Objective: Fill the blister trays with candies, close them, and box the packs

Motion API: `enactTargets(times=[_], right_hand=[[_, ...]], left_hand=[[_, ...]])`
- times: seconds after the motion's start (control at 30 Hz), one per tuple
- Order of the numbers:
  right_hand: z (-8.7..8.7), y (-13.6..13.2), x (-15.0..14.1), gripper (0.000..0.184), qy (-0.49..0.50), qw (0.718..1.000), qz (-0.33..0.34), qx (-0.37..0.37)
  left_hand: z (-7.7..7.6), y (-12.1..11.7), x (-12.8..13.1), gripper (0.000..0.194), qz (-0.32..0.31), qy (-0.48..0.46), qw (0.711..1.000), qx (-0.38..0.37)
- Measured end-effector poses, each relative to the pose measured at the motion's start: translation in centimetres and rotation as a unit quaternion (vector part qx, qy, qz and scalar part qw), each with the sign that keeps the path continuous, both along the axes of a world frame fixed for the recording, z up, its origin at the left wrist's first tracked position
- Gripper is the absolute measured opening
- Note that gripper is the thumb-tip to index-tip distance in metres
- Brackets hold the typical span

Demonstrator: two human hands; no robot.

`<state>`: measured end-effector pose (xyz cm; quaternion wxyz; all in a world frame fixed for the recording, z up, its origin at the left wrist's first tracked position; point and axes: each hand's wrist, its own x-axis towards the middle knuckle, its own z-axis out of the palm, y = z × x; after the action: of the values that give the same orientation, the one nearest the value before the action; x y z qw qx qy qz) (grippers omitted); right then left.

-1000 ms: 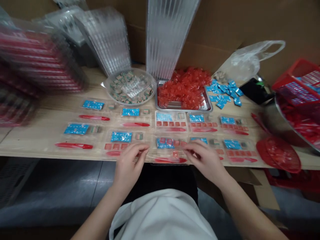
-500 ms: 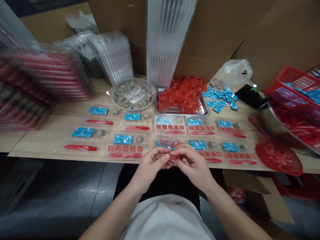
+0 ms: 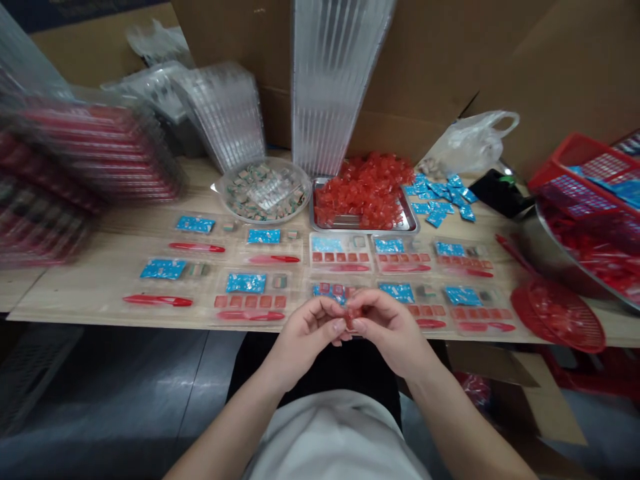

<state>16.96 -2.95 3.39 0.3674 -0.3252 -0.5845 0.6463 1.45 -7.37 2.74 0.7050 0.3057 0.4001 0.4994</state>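
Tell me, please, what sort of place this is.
Probably a small packing workshop: rows of filled packs lie on a wooden bench, red pieces are heaped in a metal tray, and stacked clear plastic stands behind.

Packs [image 3: 250, 298] lie near me on my table [image 3: 85, 290]; beyond, left to right: bowl [image 3: 265, 221], tray [image 3: 370, 231], loose sachets [image 3: 443, 193]

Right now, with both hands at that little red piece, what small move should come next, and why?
I'd probably set the red piece, pinched between the left hand and right hand, into the half-hidden tray behind them: there, red squares lie over a blue packet, while the left neighbour tray shows a neat row of five.
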Motion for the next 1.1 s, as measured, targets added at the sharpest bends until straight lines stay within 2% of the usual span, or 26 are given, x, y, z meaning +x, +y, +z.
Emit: enactTargets(times=[0.1, 0.17, 0.27, 0.37, 0.43, 0.47, 0.5, 0.6, 0.67, 0.73, 0.8, 0.87, 0.93, 1.0, 1.03, 1.1], right_hand=[[-0.3, -0.2, -0.6, 0.022, -0.003, 0.999, 0.004, -0.031], [-0.4, -0.4, -0.9, 0.024, -0.035, 0.999, -0.018, -0.012], [-0.3, -0.7, -1.3, 0.027, -0.117, 0.984, -0.075, 0.116], [-0.5, -0.3, -1.7, 0.019, -0.188, 0.949, -0.079, 0.239], [-0.8, 0.8, -2.0, 0.017, -0.226, 0.932, -0.081, 0.273], [-1.0, 1.5, -2.2, 0.017, -0.249, 0.918, -0.084, 0.296], [-1.2, 2.3, -2.6, 0.017, -0.275, 0.900, -0.080, 0.330], [-1.7, 4.3, -4.1, 0.014, -0.355, 0.819, -0.020, 0.451], [-2.1, 4.8, -5.5, 0.013, -0.405, 0.773, 0.029, 0.486], [-2.3, 4.8, -6.7, 0.014, -0.444, 0.748, 0.047, 0.491], [-2.5, 4.7, -7.0, 0.013, -0.457, 0.745, 0.049, 0.484], [-2.3, 5.1, -5.6, 0.013, -0.435, 0.769, 0.028, 0.467], [-1.9, 5.6, -2.6, 0.017, -0.401, 0.807, -0.041, 0.432], [-1.4, 5.6, 1.4, 0.023, -0.385, 0.825, -0.125, 0.395], [-1.2, 5.3, 3.4, 0.031, -0.390, 0.826, -0.138, 0.383], [-1.1, 4.1, 6.3, 0.051, -0.415, 0.827, -0.090, 0.370]], left_hand=[[-0.3, -0.2, -0.3, 0.022, -0.006, -0.018, 1.000, -0.003], [-0.6, -0.3, -0.4, 0.022, 0.017, 0.001, 1.000, -0.003], [-1.1, -0.4, -0.3, 0.024, 0.094, 0.033, 0.995, -0.021], [-1.6, -0.5, -0.3, 0.028, 0.115, 0.062, 0.990, -0.061], [-2.0, -0.8, -0.9, 0.026, 0.130, 0.160, 0.978, -0.038], [-2.2, -1.0, -1.4, 0.024, 0.143, 0.242, 0.960, 0.001], [-2.4, -1.3, -1.9, 0.022, 0.150, 0.334, 0.929, 0.056], [-3.1, -1.9, -3.5, 0.017, 0.098, 0.570, 0.788, 0.213], [-3.4, -2.1, -4.0, 0.016, 0.045, 0.651, 0.712, 0.258], [-3.8, -2.0, -4.0, 0.013, 0.019, 0.691, 0.670, 0.270], [-4.0, -1.8, -3.7, 0.011, 0.000, 0.707, 0.651, 0.275], [-4.1, -1.6, -3.5, 0.010, -0.008, 0.714, 0.644, 0.277], [-4.0, -1.6, -3.4, 0.009, 0.007, 0.712, 0.641, 0.287], [-3.7, -1.7, -3.5, 0.010, 0.044, 0.701, 0.640, 0.313], [-3.4, -1.6, -3.5, 0.010, 0.064, 0.692, 0.638, 0.332], [-3.0, -1.4, -3.5, 0.012, 0.097, 0.674, 0.629, 0.374]])
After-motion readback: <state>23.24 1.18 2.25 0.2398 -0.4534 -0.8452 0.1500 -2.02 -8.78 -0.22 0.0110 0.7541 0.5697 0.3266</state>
